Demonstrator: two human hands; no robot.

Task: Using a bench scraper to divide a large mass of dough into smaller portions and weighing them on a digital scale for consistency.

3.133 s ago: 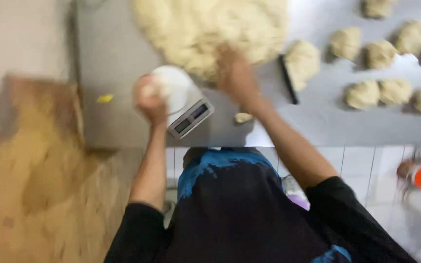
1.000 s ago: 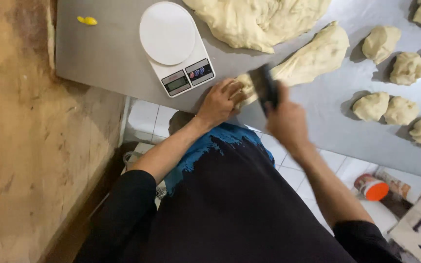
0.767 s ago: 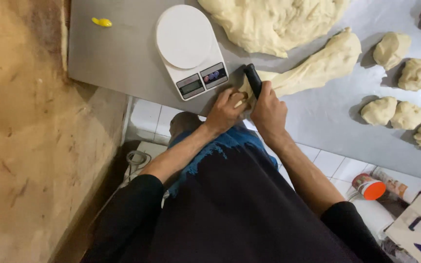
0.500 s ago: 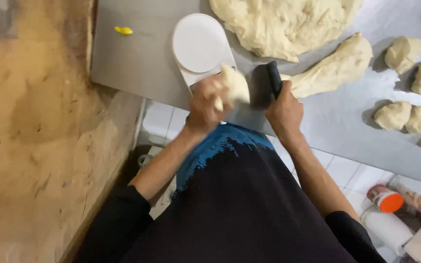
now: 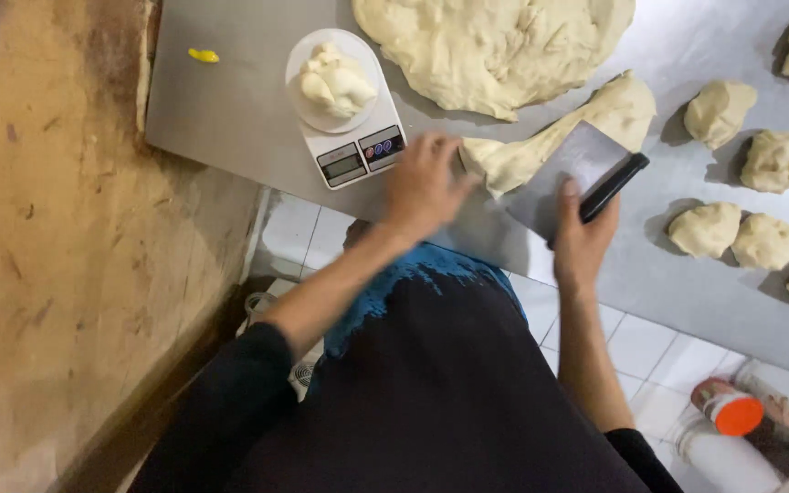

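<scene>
Your left hand [image 5: 424,185] lies spread, palm down, near the middle of the frame, holding nothing; its fingertips reach the near end of the long dough strip [image 5: 559,137], just right of the kitchen scale [image 5: 351,151]. Your right hand [image 5: 582,236], a little to the right of centre, is clenched around the black handle of a metal bench scraper [image 5: 577,169], whose flat blade tilts up toward the strip and covers part of it.

A small cut lump of dough [image 5: 335,80] sits on the round white platform of the scale, in the upper centre-left. The strip runs diagonally from your left fingertips up toward the large mass of dough [image 5: 495,46] at the top centre. All of this rests on the steel table [image 5: 230,110].

Along the right edge of the frame, rounded dough portions [image 5: 719,111] lie apart from one another. A small yellow bit [image 5: 203,56] lies at the upper left of the tabletop. At the lower right, on the tiled floor, stands an orange-capped container [image 5: 728,408].
</scene>
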